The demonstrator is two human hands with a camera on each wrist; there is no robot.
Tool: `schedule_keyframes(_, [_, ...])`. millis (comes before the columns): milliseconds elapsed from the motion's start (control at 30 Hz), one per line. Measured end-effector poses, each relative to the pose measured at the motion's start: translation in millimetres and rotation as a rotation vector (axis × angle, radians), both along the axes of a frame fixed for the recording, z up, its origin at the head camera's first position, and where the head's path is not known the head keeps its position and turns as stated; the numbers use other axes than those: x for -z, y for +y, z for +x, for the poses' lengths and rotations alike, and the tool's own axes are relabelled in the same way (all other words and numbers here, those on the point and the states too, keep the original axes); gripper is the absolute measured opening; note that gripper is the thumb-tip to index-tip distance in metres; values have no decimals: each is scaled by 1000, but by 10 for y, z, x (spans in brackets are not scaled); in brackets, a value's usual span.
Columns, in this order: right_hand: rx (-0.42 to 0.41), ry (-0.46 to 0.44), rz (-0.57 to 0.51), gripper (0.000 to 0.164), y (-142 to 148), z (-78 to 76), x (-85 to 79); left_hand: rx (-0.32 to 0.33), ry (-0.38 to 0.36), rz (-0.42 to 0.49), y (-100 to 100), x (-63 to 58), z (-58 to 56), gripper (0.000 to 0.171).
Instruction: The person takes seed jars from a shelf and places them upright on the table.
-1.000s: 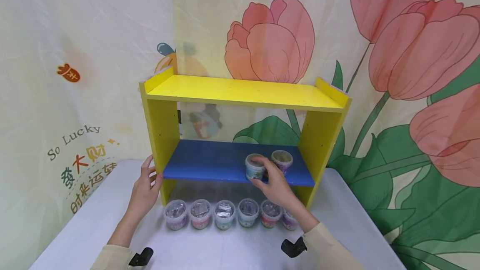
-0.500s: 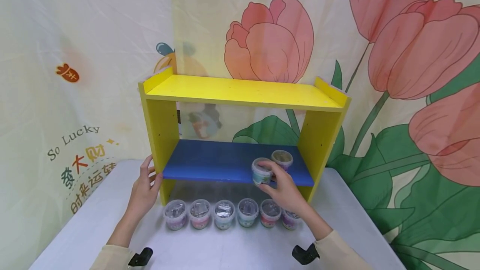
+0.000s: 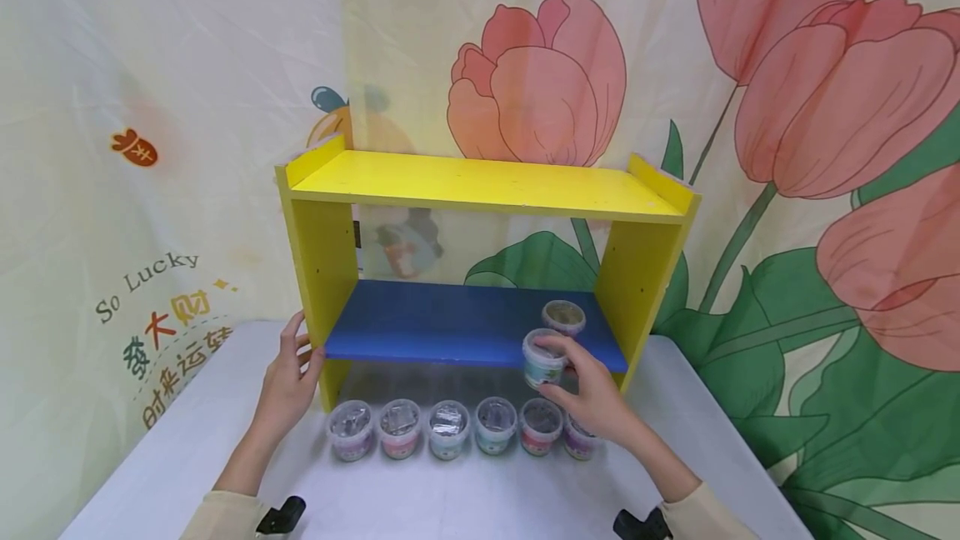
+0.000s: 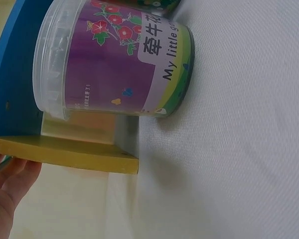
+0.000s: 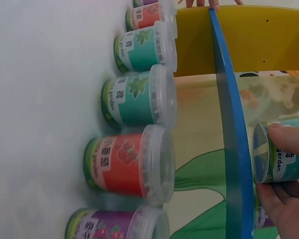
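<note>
My right hand (image 3: 592, 386) pinches a teal-labelled plastic tub (image 3: 543, 365) between thumb and fingers, at the front edge of the blue shelf (image 3: 427, 319). In the right wrist view the teal tub (image 5: 289, 149) appears tilted, its base toward the shelf's edge. Behind it a purple-labelled tub (image 3: 564, 317) stands on the shelf's right side. My left hand (image 3: 291, 373) grips the left side panel of the yellow shelf unit (image 3: 315, 273) near the blue board, fingers behind and thumb in front. The left wrist view shows its fingers (image 4: 22, 181) at the panel's edge.
Several lidded tubs stand in a row on the white cloth before the unit, from a purple one (image 3: 351, 432) at left through a red one (image 3: 540, 427) to another purple one (image 3: 579, 440) partly behind my right hand. The yellow top board (image 3: 480, 182) overhangs the blue shelf.
My right hand has carried the teal tub from the blue shelf to the right and toward me, to the shelf's front edge. The left hand has stayed on the panel.
</note>
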State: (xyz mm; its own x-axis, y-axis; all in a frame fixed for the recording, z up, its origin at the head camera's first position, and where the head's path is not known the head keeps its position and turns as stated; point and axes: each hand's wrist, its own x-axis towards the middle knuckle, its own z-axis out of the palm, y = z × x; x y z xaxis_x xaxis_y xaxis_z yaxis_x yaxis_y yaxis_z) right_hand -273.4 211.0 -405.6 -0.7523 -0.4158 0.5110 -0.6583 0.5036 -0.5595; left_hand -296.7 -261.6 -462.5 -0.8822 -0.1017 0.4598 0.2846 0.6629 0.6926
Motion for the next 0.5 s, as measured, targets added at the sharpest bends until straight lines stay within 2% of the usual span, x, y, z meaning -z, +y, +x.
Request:
schedule_keyframes(133, [1,-18,-9,76,128,43,23,1,-1,0,2,-6,-5,78])
schedule_keyframes(500, [19,-138,-37,76,477,169,47,-3,5,-9,-7,-6,5,77])
